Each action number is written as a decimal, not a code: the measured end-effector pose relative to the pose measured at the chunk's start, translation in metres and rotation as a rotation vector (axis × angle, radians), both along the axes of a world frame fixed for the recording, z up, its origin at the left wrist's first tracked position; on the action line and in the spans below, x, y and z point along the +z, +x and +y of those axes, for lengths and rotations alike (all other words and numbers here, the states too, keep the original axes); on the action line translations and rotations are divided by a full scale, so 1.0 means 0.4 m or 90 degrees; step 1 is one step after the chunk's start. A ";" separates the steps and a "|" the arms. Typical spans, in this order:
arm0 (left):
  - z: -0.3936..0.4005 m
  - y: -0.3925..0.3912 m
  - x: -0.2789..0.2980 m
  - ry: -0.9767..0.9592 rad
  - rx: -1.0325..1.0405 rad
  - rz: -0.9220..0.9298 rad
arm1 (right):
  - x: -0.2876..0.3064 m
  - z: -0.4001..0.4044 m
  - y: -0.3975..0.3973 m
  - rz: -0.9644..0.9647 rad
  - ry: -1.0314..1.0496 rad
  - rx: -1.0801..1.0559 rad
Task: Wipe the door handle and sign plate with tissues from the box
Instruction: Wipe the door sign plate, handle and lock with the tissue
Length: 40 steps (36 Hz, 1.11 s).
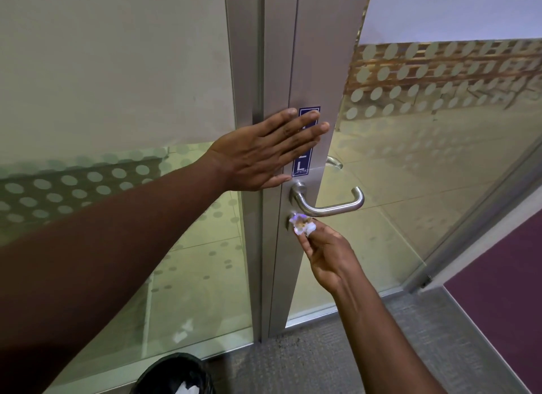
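- Left hand (pixel 265 153) flat, fingers spread, on the door frame, over the blue sign (pixel 305 142)
- Right hand (pixel 325 255) pinches a crumpled tissue (pixel 302 224) against the frame, just under the handle (pixel 328 201)

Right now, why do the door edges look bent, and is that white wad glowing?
In the head view, the wide-angle lens bows the door frame and spreads its edges; the tissue in the right hand is overexposed with a bluish fringe; the left hand is sharp; the glass shows pale reflections; the door handle carries soft highlights.
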<state>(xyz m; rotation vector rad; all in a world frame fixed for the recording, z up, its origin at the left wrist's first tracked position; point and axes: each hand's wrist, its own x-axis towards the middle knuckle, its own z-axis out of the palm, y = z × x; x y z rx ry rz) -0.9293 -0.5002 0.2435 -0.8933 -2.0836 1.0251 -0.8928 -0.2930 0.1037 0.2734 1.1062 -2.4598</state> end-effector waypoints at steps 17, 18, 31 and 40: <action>-0.004 -0.006 -0.007 0.012 -0.002 -0.013 | 0.202 0.041 -0.078 0.537 0.803 0.010; -0.005 -0.008 -0.008 0.015 -0.006 -0.012 | 0.204 0.035 -0.081 0.561 0.843 0.022; -0.005 -0.007 -0.012 0.016 -0.009 -0.005 | 0.197 0.001 -0.074 0.831 1.131 0.207; -0.004 -0.008 -0.008 0.010 -0.010 0.001 | 0.232 0.081 -0.101 0.770 1.193 0.241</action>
